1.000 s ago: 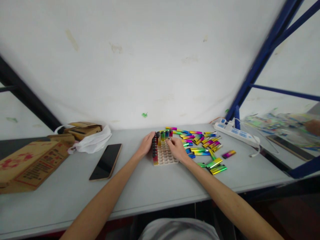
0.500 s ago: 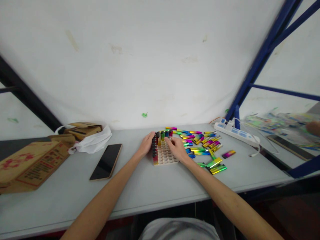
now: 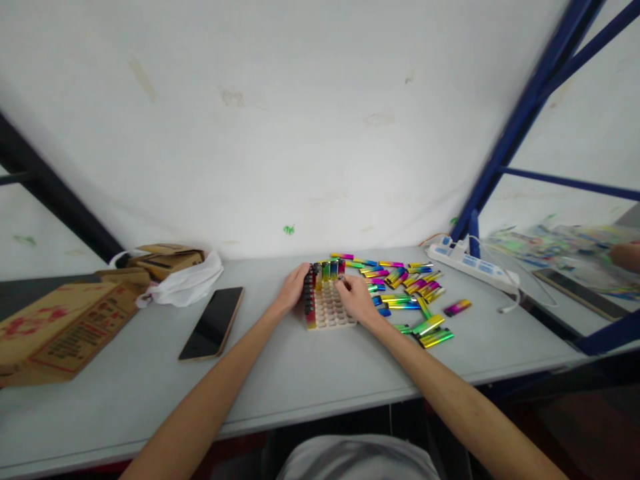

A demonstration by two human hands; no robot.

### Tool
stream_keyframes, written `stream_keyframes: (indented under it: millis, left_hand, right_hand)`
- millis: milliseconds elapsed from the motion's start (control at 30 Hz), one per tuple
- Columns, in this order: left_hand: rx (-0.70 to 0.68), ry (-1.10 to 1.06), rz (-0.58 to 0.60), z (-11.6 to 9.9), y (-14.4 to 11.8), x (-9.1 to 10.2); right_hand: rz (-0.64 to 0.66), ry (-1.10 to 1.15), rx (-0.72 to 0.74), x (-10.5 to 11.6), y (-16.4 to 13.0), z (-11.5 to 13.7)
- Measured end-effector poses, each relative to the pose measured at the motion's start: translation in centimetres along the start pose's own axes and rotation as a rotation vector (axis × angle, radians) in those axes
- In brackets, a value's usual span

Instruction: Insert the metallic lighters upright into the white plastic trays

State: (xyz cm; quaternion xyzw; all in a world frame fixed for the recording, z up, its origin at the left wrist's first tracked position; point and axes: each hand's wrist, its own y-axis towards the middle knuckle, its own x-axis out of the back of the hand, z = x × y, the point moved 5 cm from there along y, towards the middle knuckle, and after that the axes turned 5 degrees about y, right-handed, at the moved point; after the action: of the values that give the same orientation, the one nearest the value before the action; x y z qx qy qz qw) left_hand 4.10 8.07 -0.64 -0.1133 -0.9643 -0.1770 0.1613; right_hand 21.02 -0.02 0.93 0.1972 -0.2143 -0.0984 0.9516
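A pale tray (image 3: pixel 333 319) with rows of round holes lies on the table before me. Lighters with black tops (image 3: pixel 309 293) stand upright along its left side, and more fill its far edge. My left hand (image 3: pixel 293 290) is closed against the tray's left side, steadying it, its fingertips partly hidden behind the lighters. Over the right part of the tray, my right hand (image 3: pixel 356 299) pinches a lighter (image 3: pixel 341 277), of which only the dark top shows. Loose shiny multicoloured lighters (image 3: pixel 403 301) lie scattered just right of that hand.
A black phone (image 3: pixel 213 323) lies left of my arm. Farther left are a cardboard box (image 3: pixel 70 327) and a white plastic bag (image 3: pixel 187 283). At the right, a white power strip (image 3: pixel 475 267) with cables sits by a blue frame post (image 3: pixel 500 153). Another person's hand (image 3: pixel 625 257) shows at the right edge.
My right hand has shifted very slightly on the tray, and the top of a lighter now shows at its fingertips. My left hand stays at the tray's left side.
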Motion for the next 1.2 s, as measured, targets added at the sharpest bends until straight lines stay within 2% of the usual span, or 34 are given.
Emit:
stream_keyframes:
  millis: [167,267,467,633,733,933,1067,1200]
  left_hand:
    - [0.014,0.012,-0.008,0.1,0.0,0.0]
    - [0.007,0.016,-0.005,0.0,0.0,0.0]
    - [-0.014,0.029,-0.002,-0.2,0.0,0.0]
    - [0.012,0.006,0.0,-0.1,-0.1,0.0]
    - [0.019,-0.005,-0.001,0.0,0.0,0.0]
    - [0.004,0.021,-0.003,0.1,0.1,0.1]
    - [0.007,0.023,-0.004,0.2,0.1,0.1]
    - [0.007,0.012,-0.006,0.3,0.2,0.0]
  right_hand:
    - [0.011,-0.022,0.022,0.1,-0.1,0.6]
    - [0.067,-0.021,0.067,0.1,-0.1,1.1]
    - [0.121,-0.198,0.276,-0.1,0.0,1.9]
    - [0.206,-0.245,0.212,-0.5,0.3,1.1]
    - [0.212,-0.302,0.234,-0.7,0.5,0.9]
    - [0.313,-0.468,0.255,-2.0,0.9,0.8]
    - [0.321,-0.595,0.301,-2.2,0.9,1.2]
    - [0.378,-0.595,0.338,-2.3,0.6,1.6]
